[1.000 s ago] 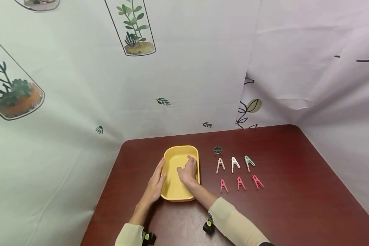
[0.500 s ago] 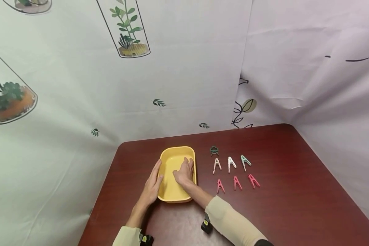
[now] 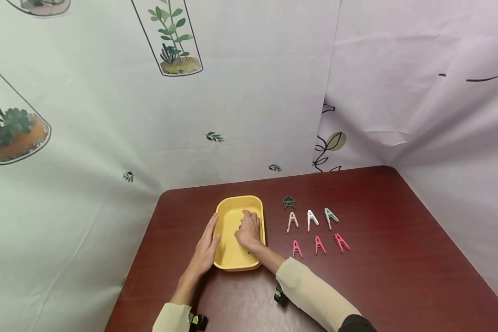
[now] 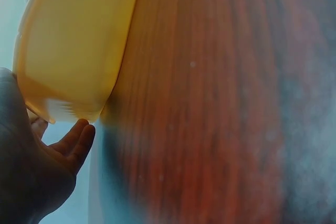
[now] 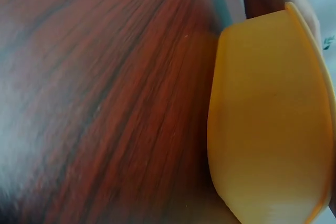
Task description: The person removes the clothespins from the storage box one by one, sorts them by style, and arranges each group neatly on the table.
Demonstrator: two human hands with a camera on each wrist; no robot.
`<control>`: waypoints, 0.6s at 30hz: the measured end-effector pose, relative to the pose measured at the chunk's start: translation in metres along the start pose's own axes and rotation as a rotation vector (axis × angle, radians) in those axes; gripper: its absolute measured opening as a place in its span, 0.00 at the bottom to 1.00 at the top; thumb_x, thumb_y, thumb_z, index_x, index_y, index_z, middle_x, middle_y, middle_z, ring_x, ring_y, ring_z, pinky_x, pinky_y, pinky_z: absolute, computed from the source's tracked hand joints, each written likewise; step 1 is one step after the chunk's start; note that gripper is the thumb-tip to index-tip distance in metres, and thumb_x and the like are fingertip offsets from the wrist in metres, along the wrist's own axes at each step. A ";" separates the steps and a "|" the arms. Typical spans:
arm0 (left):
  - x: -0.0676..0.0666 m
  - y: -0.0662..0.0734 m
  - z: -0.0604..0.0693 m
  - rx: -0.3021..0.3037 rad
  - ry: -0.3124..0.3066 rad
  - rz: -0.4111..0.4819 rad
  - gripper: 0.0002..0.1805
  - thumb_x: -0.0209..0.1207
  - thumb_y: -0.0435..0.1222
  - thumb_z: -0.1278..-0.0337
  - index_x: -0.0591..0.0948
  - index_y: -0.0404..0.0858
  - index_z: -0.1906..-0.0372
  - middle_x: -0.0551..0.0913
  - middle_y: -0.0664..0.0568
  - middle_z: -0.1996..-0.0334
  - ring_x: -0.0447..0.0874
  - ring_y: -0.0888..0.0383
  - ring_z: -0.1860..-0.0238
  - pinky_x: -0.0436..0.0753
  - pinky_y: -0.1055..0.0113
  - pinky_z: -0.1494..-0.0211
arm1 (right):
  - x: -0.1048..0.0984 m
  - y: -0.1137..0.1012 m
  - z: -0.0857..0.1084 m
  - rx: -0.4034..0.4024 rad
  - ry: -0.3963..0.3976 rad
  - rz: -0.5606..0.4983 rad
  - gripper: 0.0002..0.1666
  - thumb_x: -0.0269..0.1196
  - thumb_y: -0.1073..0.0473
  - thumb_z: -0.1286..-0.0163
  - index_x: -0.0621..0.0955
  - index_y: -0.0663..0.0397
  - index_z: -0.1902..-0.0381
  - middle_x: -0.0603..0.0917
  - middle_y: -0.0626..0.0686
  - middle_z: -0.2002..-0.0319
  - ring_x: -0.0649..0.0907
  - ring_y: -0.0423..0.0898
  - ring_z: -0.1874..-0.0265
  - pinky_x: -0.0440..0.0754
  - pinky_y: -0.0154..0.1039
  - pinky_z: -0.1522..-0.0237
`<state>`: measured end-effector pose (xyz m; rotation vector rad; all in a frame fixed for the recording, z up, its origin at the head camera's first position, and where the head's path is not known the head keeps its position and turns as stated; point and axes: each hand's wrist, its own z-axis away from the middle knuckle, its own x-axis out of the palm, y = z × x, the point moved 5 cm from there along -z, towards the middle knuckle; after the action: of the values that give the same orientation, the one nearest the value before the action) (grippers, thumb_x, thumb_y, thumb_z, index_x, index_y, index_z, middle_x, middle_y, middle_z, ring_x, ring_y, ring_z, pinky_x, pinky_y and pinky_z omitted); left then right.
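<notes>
My right hand (image 3: 248, 230) is inside a yellow plastic tray (image 3: 236, 263), with curled fingers pinching a small dark thing (image 3: 240, 224) that is mostly hidden beneath it. My left hand (image 3: 204, 251) rests along the tray's left side, its fingers fairly straight against the outer wall and the thumb by the rim. In the left wrist view, fingertips of the left hand (image 4: 39, 166) touch the tray wall (image 4: 73, 51). The right wrist view shows the outer wall of the tray (image 5: 273, 114); the right hand's fingers are not visible there.
Right of the tray lie a dark green clip (image 3: 288, 201), a pale pink clothespin (image 3: 292, 221), a white clothespin (image 3: 312, 219), a green clothespin (image 3: 330, 217) and three red clothespins, one nearest the tray (image 3: 297, 249). The dark red table (image 3: 382, 276) ends at a patterned curtain (image 3: 253, 92).
The right hand's spread thumb and fingers have drawn together inside the tray, and dark bits now show beside it. The left hand stays at the tray's side. The head view shifted slightly.
</notes>
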<state>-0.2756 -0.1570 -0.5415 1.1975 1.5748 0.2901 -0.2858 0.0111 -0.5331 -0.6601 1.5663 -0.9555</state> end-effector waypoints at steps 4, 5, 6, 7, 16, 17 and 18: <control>0.005 -0.001 0.000 0.000 0.005 0.014 0.33 0.50 0.27 0.20 0.58 0.29 0.17 0.58 0.37 0.17 0.57 0.37 0.19 0.45 0.83 0.24 | 0.003 0.000 -0.001 -0.109 -0.027 0.125 0.39 0.66 0.80 0.45 0.76 0.68 0.32 0.79 0.58 0.53 0.77 0.60 0.46 0.78 0.51 0.44; 0.005 -0.001 -0.001 -0.001 0.007 0.018 0.33 0.50 0.27 0.20 0.58 0.29 0.17 0.58 0.38 0.17 0.57 0.37 0.19 0.45 0.83 0.24 | 0.003 0.000 -0.001 -0.133 -0.030 0.146 0.39 0.66 0.80 0.46 0.76 0.69 0.33 0.79 0.58 0.55 0.77 0.60 0.47 0.78 0.50 0.44; 0.005 -0.001 -0.001 -0.003 0.008 0.018 0.33 0.50 0.27 0.20 0.58 0.30 0.17 0.58 0.38 0.17 0.56 0.37 0.19 0.45 0.83 0.24 | 0.003 0.000 -0.002 -0.153 -0.031 0.166 0.38 0.66 0.80 0.46 0.77 0.68 0.34 0.80 0.58 0.56 0.78 0.59 0.48 0.78 0.50 0.45; 0.006 -0.001 -0.002 -0.001 0.008 0.014 0.33 0.50 0.27 0.20 0.58 0.30 0.17 0.58 0.39 0.17 0.56 0.37 0.19 0.45 0.82 0.24 | 0.003 -0.001 -0.002 -0.166 -0.031 0.183 0.38 0.66 0.80 0.46 0.77 0.68 0.34 0.80 0.57 0.56 0.78 0.59 0.49 0.78 0.50 0.45; 0.002 -0.002 -0.002 0.011 0.005 0.017 0.33 0.51 0.27 0.20 0.58 0.29 0.17 0.59 0.37 0.17 0.56 0.37 0.19 0.44 0.82 0.24 | 0.008 -0.005 0.002 -0.199 -0.064 0.240 0.38 0.70 0.79 0.47 0.78 0.66 0.35 0.79 0.59 0.54 0.78 0.58 0.50 0.79 0.48 0.46; 0.001 -0.003 -0.001 0.010 0.005 0.017 0.33 0.51 0.27 0.20 0.58 0.29 0.17 0.59 0.37 0.17 0.56 0.37 0.19 0.44 0.82 0.24 | 0.009 -0.006 0.003 -0.202 -0.063 0.240 0.38 0.70 0.79 0.47 0.78 0.66 0.36 0.79 0.58 0.54 0.78 0.58 0.50 0.79 0.48 0.46; 0.000 -0.003 0.000 0.009 0.007 0.018 0.33 0.51 0.27 0.20 0.58 0.29 0.17 0.59 0.37 0.17 0.56 0.37 0.19 0.44 0.82 0.24 | 0.010 -0.007 0.003 -0.206 -0.060 0.240 0.37 0.70 0.79 0.47 0.78 0.66 0.36 0.79 0.58 0.55 0.78 0.58 0.51 0.79 0.49 0.46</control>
<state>-0.2771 -0.1587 -0.5439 1.2197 1.5736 0.2993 -0.2854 -0.0020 -0.5325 -0.6200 1.6614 -0.5966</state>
